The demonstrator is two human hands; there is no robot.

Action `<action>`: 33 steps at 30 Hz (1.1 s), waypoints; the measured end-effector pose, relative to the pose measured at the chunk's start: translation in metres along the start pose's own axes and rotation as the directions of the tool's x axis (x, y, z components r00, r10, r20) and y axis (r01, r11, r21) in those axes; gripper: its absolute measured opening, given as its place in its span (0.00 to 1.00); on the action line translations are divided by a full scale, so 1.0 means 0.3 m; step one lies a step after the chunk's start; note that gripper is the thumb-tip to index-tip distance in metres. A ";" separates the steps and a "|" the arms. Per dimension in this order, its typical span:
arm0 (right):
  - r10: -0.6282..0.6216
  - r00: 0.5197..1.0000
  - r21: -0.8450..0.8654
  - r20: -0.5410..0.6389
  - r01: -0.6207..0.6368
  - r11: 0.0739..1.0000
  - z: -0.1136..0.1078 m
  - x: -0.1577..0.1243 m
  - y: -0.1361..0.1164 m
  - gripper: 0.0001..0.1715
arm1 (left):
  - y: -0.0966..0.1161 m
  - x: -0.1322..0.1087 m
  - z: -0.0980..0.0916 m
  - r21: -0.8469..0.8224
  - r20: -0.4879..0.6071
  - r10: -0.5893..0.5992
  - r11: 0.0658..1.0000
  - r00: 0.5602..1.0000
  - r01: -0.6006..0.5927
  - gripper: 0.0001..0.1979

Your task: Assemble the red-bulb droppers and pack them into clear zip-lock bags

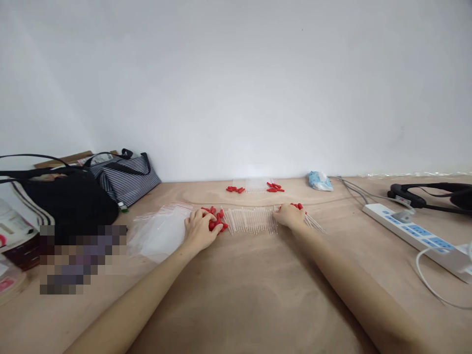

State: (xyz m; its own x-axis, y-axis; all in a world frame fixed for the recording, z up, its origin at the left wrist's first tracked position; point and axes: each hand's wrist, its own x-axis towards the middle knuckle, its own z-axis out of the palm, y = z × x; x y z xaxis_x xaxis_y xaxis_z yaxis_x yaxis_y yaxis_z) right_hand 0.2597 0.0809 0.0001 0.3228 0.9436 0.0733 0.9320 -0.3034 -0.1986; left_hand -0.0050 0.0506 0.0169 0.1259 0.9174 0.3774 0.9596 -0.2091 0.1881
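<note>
A row of thin white sticks (250,221), which look like cotton swabs, lies side by side on the wooden table. At its left end, my left hand (200,228) rests over a heap of small red pieces (220,221), its fingers bent and closing on some of them. My right hand (290,216) reaches the row's right end with fingertips pinched at the sticks. Behind that hand, more red pieces (298,206) show in part, and several loose sticks (314,223) fan out beside its wrist. My fingers partly hide what each hand grips.
Clear zip bags (162,231) lie left of my left hand. Further back are another stick row (255,186) and red clusters (275,187). A blue-white packet (320,181), a power strip (416,236) with cables and a black headset (409,195) are right; bags (129,179) stand left.
</note>
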 end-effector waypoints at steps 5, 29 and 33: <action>-0.033 0.999 0.022 -0.021 0.033 0.999 -0.009 -0.009 -0.009 0.16 | 0.019 0.025 0.014 -0.026 -0.010 -0.028 0.999 1.000 0.028 0.07; -0.806 0.539 0.368 -0.246 0.821 0.437 0.022 -0.324 0.051 0.16 | 0.097 -0.156 0.045 -0.544 0.027 0.424 0.766 0.905 -0.342 0.09; -0.813 0.535 0.363 -0.229 0.822 0.439 0.019 -0.334 0.040 0.16 | 0.096 -0.160 0.050 -0.559 0.023 0.425 0.756 0.905 -0.340 0.09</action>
State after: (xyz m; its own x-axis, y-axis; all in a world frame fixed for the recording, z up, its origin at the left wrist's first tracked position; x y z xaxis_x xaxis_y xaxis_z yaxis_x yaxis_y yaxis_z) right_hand 0.2375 -0.0164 -0.0151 -0.5468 0.7215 0.4248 0.6143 0.6905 -0.3819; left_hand 0.0205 0.0056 -0.0092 0.5273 0.7494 0.4005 0.5419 -0.6596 0.5208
